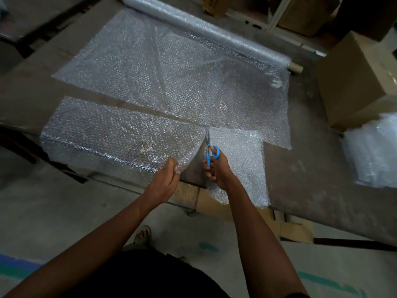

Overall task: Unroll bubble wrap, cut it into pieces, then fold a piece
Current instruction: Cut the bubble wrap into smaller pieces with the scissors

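Observation:
A bubble wrap roll lies across the far side of the table, its unrolled sheet spread toward me. A cut strip lies at the near left and hangs over the table edge. A smaller piece sits to its right. My left hand pinches the right edge of the left strip and lifts it. My right hand holds blue-handled scissors, blades pointing away from me into the slit between the two near pieces.
A cardboard box stands at the right on the table. A pile of clear plastic wrap lies at the right edge. More boxes stand on shelves at the back. My foot shows on the concrete floor below.

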